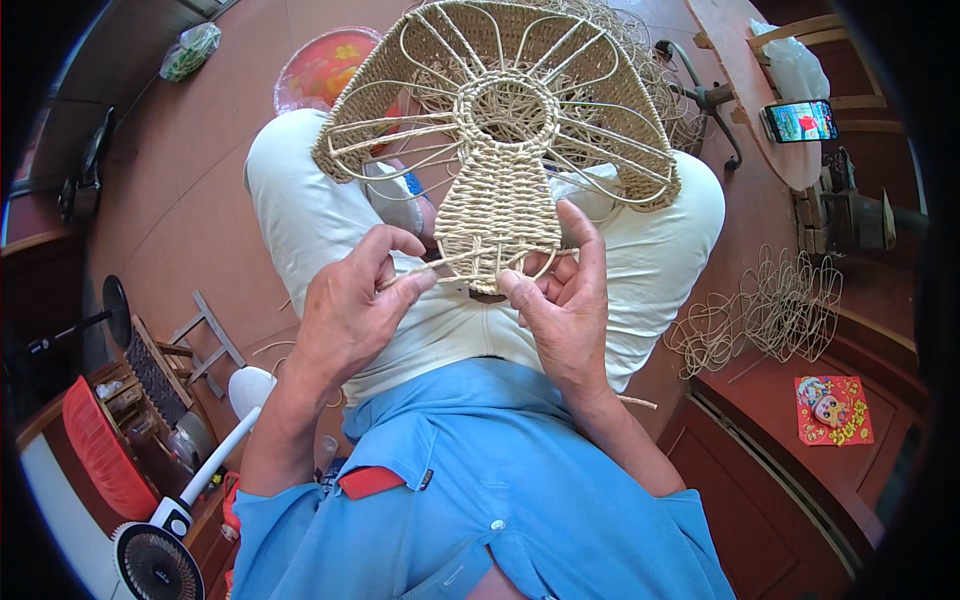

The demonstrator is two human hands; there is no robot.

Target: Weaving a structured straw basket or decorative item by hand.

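A straw-coloured woven piece (494, 205) rests on my lap, with a curved outer band, a ringed hole, looped spokes and a narrower panel pointing toward me. At that panel's near end, my left hand (370, 300) pinches a pale cord (455, 257) that crosses the weave. My right hand (565, 300) grips the panel's lower right edge, its thumb on the cords and its index finger raised along the side. A tangle of loose cord (625, 50) lies beyond the piece, partly hidden by it.
A pink table (740, 60) holds a phone (800, 121) at right. Coiled cord (760, 310) and a red printed sheet (832, 410) sit lower right. At left are a fan (158, 560), red plastic baskets (105, 445) and a wooden frame (210, 330). A red patterned round item (320, 65) stands beyond my knee.
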